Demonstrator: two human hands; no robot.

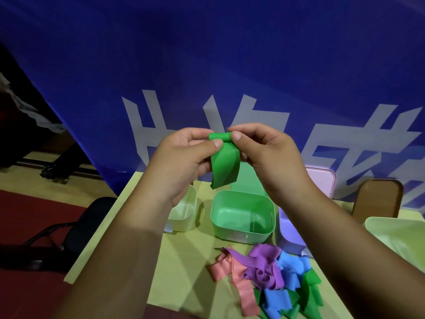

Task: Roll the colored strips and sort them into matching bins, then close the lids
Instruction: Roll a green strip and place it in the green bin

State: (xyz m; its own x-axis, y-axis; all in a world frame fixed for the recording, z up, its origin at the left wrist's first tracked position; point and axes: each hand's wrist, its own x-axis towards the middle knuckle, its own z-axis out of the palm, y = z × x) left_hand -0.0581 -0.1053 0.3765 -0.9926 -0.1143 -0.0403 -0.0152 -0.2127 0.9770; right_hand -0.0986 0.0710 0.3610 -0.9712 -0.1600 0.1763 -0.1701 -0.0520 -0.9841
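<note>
We see both hands raised at the centre of the frame with the green strip between them. The left hand pinches one end of the strip's rolled top edge between thumb and forefinger, its other fingers loosely curled; the right hand pinches the opposite end in the same way.

The roll is barely begun; it is a short tight tube whose long axis runs left to right across the frame, from one thumb to the other; the loose tail hangs below it with a slight twist. We judge rolling to be the step in hand; since the tail lies beneath the fingers, the winding must travel down along it, and both hands are equally near.

The green bin stands open on the table, directly under the tail in the frame; a pale bin sits to its left and a purple bin to its right; the unrolled strips lie in a heap at lower right.
</note>
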